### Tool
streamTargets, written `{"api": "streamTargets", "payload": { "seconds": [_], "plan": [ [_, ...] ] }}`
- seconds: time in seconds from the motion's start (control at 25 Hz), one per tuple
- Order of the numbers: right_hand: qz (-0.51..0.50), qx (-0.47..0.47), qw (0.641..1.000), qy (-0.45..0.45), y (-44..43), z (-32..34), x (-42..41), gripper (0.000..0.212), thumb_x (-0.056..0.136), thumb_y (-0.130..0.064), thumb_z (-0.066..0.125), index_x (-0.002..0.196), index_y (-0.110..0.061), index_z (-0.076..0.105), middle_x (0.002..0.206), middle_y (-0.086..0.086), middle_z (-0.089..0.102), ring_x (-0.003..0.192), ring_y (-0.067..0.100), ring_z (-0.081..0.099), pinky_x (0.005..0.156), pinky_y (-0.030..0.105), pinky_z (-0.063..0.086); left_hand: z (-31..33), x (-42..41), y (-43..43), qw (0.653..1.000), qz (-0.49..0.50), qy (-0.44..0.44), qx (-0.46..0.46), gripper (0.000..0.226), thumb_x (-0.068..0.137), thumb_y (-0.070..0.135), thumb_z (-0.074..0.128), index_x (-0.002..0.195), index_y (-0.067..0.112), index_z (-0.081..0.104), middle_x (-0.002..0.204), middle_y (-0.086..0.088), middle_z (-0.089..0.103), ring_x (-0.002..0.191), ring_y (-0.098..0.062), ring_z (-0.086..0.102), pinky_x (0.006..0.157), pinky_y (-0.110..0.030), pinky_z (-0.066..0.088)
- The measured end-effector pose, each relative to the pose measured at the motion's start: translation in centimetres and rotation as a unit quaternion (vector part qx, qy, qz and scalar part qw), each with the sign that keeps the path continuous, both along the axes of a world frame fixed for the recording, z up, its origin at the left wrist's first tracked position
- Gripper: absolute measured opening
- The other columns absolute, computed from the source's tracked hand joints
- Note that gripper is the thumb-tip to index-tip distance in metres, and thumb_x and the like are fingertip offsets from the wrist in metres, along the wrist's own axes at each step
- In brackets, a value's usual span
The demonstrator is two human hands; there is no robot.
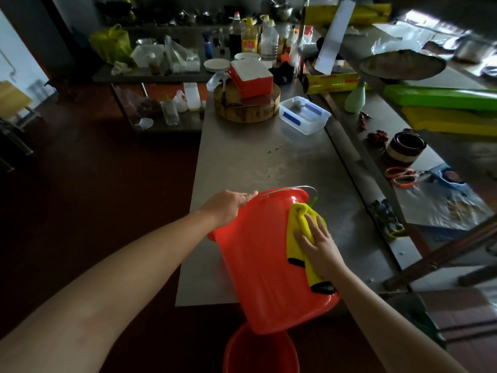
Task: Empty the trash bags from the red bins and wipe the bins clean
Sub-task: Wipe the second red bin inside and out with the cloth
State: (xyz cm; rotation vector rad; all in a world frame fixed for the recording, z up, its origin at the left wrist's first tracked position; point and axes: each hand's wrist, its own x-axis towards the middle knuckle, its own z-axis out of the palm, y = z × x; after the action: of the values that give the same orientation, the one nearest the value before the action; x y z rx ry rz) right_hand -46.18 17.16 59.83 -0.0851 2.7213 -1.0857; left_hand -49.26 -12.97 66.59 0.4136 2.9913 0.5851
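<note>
Nearest to the camera, at the bottom edge, a second red bin (258, 354) stands on the floor, only partly in view, just under the base of the one being cleaned. That red bin (258, 265) lies tilted on the near end of the steel worktop (255, 157). Its mouth is turned away from the person and its base hangs over the edge, with the wire handle (290, 188) lying along the rim. The step in hand, I judge, is wiping the outer wall; no trash bag shows on it, and the inside cannot be seen. To do this well, the cloth should travel in long overlapping strokes from rim to base with even pressure. The bin should be turned a little after each pass so that no strip is missed. The grip on the rim must be firm, because the bin rests on little and could slide off. The left hand (228, 207) reaches forward with the arm nearly straight and grasps the rim on the left side, fingers curled over it. The right hand (318, 243) lies flat, fingers straight and spread, pressing a folded yellow cloth (298, 232) against the wall near the rim.
</note>
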Motion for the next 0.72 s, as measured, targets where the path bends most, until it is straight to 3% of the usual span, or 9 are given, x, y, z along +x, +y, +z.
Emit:
{"api": "streamTargets", "payload": {
  "seconds": [0.12, 0.28, 0.36, 0.48, 0.6, 0.72],
  "plan": [
    [-0.002, 0.020, 1.000, -0.006, -0.6, 0.3, 0.4, 0.071, 0.090, -0.073, 0.043, 0.152, -0.059, 0.012, 0.168, -0.012, 0.004, 0.155, 0.023, 0.007, 0.118, 0.051, 0.027, 0.0, 0.1, 0.4, 1.000, 0.007, 0.008, -0.007, 0.067, 0.094, -0.006, 0.042, 0.151, 0.029, 0.042, 0.145, 0.003, 0.055, 0.129, -0.017, 0.057, 0.107, -0.029, 0.045],
    [0.057, 0.211, 0.969, 0.119, -6.2, 0.7, 3.7, 0.072, 0.091, -0.079, 0.025, 0.153, -0.055, -0.003, 0.168, -0.004, -0.014, 0.153, 0.037, -0.014, 0.119, 0.061, 0.009, 0.3, -0.2, 0.4, 1.000, 0.001, 0.002, -0.022, 0.066, 0.094, -0.005, 0.042, 0.151, 0.028, 0.042, 0.146, 0.001, 0.054, 0.131, -0.020, 0.054, 0.106, -0.032, 0.046],
    [0.128, 0.276, 0.931, 0.201, -9.2, 0.2, 6.2, 0.071, 0.094, -0.071, 0.033, 0.157, -0.050, 0.008, 0.168, 0.002, -0.012, 0.151, 0.042, -0.017, 0.118, 0.067, 0.003, 0.4, -0.5, 0.6, 1.000, -0.001, -0.004, -0.028, 0.066, 0.094, -0.003, 0.042, 0.151, 0.030, 0.042, 0.145, 0.000, 0.055, 0.131, -0.021, 0.055, 0.104, -0.033, 0.047],
    [0.221, 0.336, 0.876, 0.267, -11.1, -0.9, 8.5, 0.071, 0.092, -0.060, 0.050, 0.156, -0.040, 0.028, 0.170, 0.006, 0.001, 0.152, 0.045, -0.011, 0.115, 0.072, 0.006, 0.6, -0.8, 0.8, 0.999, -0.004, -0.007, -0.031, 0.066, 0.093, -0.003, 0.042, 0.151, 0.030, 0.042, 0.147, 0.001, 0.053, 0.133, -0.021, 0.053, 0.105, -0.033, 0.046],
    [0.227, 0.308, 0.884, 0.269, -9.8, -0.6, 8.1, 0.070, 0.090, -0.062, 0.049, 0.155, -0.044, 0.030, 0.170, 0.003, 0.005, 0.154, 0.040, -0.007, 0.116, 0.069, 0.014, 0.3, -0.8, 1.1, 0.999, -0.004, -0.001, -0.037, 0.070, 0.091, -0.006, 0.041, 0.151, 0.029, 0.042, 0.150, 0.003, 0.050, 0.135, -0.021, 0.051, 0.106, -0.031, 0.045],
    [0.148, 0.257, 0.928, 0.226, -5.9, -0.4, 6.6, 0.069, 0.092, -0.073, 0.033, 0.155, -0.054, 0.013, 0.170, -0.002, 0.002, 0.155, 0.033, -0.006, 0.119, 0.058, 0.012, 0.2, -0.7, 1.5, 0.999, -0.001, 0.009, -0.034, 0.072, 0.089, -0.009, 0.041, 0.151, 0.027, 0.042, 0.149, 0.003, 0.050, 0.134, -0.021, 0.052, 0.108, -0.030, 0.044]
  ]
}}
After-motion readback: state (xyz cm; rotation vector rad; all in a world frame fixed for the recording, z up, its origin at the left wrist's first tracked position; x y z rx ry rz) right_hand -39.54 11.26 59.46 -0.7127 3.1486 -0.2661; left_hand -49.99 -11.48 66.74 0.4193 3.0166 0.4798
